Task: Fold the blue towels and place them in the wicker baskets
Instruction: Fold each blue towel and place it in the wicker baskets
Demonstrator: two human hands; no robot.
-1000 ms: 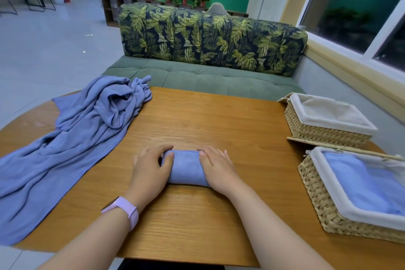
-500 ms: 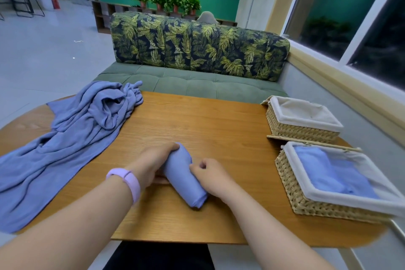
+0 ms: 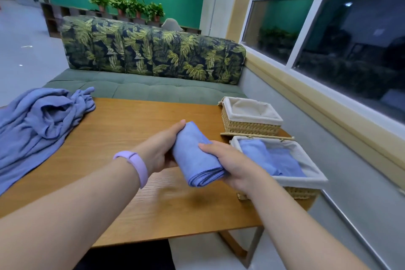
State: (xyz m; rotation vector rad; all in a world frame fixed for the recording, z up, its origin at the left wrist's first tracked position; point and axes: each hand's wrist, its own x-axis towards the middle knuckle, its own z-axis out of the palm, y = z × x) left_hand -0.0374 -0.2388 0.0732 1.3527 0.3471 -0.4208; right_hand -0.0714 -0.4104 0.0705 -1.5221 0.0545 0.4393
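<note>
Presently both hands gripped the folded towel (image 3: 197,155) above the table (image 3: 135,125): left hand (image 3: 163,149) at its far-left side, right hand (image 3: 228,161) at its near-right. Long axis ran near to far. Near basket (image 3: 306,180) lay just right, nearer the right hand.

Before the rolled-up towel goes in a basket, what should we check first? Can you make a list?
1. Both hands hold the towel: ok. The left hand and right hand grip the folded blue towel.
2. Towel stays folded: ok, layers neat at its near end.
3. Towel is off the table: ok, it looks lifted.
4. Room in the near basket: cannot tell for sure; folded blue towels already lie in it.
5. Far basket free: ok, only its cloth lining shows.
6. More to fold: not ok, a loose blue towel pile waits at the left.
</note>
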